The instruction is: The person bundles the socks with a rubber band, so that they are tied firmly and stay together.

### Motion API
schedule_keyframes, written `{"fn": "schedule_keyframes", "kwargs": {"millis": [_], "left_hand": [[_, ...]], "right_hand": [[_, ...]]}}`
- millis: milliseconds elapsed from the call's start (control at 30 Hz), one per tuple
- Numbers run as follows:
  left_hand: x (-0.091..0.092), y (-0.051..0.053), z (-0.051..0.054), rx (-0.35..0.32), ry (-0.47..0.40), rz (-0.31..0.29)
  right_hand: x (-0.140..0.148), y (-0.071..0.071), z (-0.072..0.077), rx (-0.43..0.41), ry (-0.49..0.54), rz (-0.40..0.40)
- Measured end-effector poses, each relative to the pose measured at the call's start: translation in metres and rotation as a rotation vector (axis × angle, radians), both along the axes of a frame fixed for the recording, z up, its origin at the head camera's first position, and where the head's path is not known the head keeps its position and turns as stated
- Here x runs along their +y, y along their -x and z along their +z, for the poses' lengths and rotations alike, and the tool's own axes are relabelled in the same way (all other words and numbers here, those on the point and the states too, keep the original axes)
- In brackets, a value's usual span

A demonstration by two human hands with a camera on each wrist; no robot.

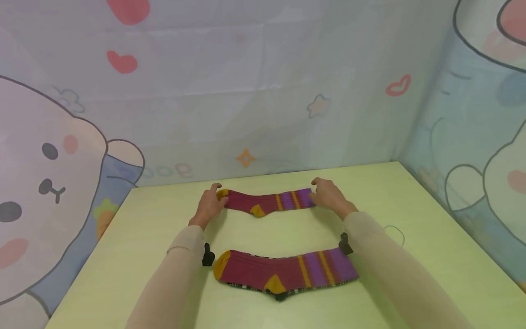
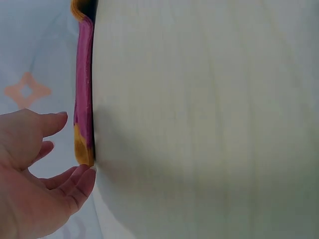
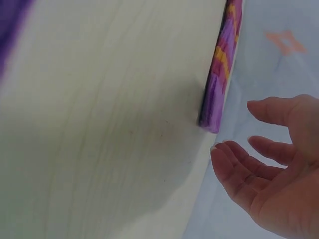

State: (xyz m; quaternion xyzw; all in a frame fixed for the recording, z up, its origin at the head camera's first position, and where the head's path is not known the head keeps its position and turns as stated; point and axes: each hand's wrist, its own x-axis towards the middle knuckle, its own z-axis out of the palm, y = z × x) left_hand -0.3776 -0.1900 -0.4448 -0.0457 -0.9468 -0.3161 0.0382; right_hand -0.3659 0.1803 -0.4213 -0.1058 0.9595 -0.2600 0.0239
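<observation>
A maroon sock (image 1: 242,201) with a mustard toe and heel and a purple striped cuff lies flat toward the back of the table. At its toe end is my left hand (image 1: 208,204), fingers loosely bent. In the left wrist view its fingertips (image 2: 85,175) meet the mustard toe, without pinching it. My right hand (image 1: 330,196) is beside the purple cuff; in the right wrist view its relaxed fingers stand a little apart from the sock's end. Nearer the front, a matching maroon sock (image 1: 250,268) lies on top of a black-and-white patterned sock (image 1: 281,296), mostly hidden beneath it.
The pale yellow-green table (image 1: 263,235) ends at a cartoon-printed cloth backdrop (image 1: 230,114). A thin looped cord (image 1: 402,235) shows by my right sleeve. Small black devices (image 1: 208,257) hang at both wrists, the right one over the front sock's cuff.
</observation>
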Motion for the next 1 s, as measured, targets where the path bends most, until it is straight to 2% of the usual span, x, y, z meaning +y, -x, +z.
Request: {"fn": "schedule_keyframes", "kwargs": {"millis": [133, 267, 533, 667, 867, 1000], "left_hand": [[0.001, 0.001, 0.0, -0.033, 0.026, 0.02], [-0.002, 0.002, 0.001, -0.033, 0.035, 0.03], [-0.011, 0.005, -0.008, -0.04, 0.015, 0.023], [-0.014, 0.005, -0.01, -0.033, 0.034, 0.017], [-0.015, 0.003, -0.007, -0.043, 0.022, 0.021], [-0.015, 0.002, -0.007, -0.062, 0.015, 0.002]], "right_hand": [[0.0, 0.003, -0.001, -0.023, -0.008, -0.006], [-0.001, 0.006, -0.001, -0.026, -0.025, -0.007], [-0.007, 0.011, -0.011, -0.03, -0.043, 0.015], [-0.012, 0.01, -0.009, -0.016, -0.052, 0.035], [-0.017, 0.01, -0.007, -0.007, -0.048, 0.034], [-0.017, 0.01, -0.01, -0.005, -0.069, 0.022]]}}
